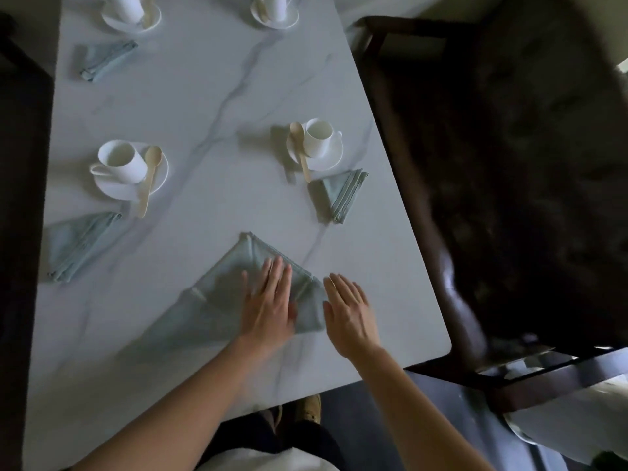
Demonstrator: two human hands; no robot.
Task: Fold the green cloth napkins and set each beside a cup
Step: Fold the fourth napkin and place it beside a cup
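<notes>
Centrally, the fingers [277,273] of the left hand [268,307] are seen extended, pressed together and laid flat on the half-folded napkin [217,300], nothing being pinched. The cloth is spread beneath and to the left of these fingers, its apex pointing away from the person and its long tail trailing toward the near left. The right hand [350,311] is held flat with its fingers [343,285] slightly spread; its thumb side is placed at the napkin's right edge, while the fingertips appear to lie over the bare marble table [204,130]. Whether the palm touches the surface cannot be told.

Beyond the hands, a folded napkin [338,195] is set just beside the right cup [317,137], which stands on a saucer [331,158] with a wooden spoon [300,147]. To the left, a second folded napkin [80,243] is placed near the left cup [120,161]. At the far left, a third folded napkin [105,57] is laid near a far cup [124,6]; another far cup [277,6] is seen with no napkin visible beside it. A dark chair [509,164] is seen at the table's right edge.
</notes>
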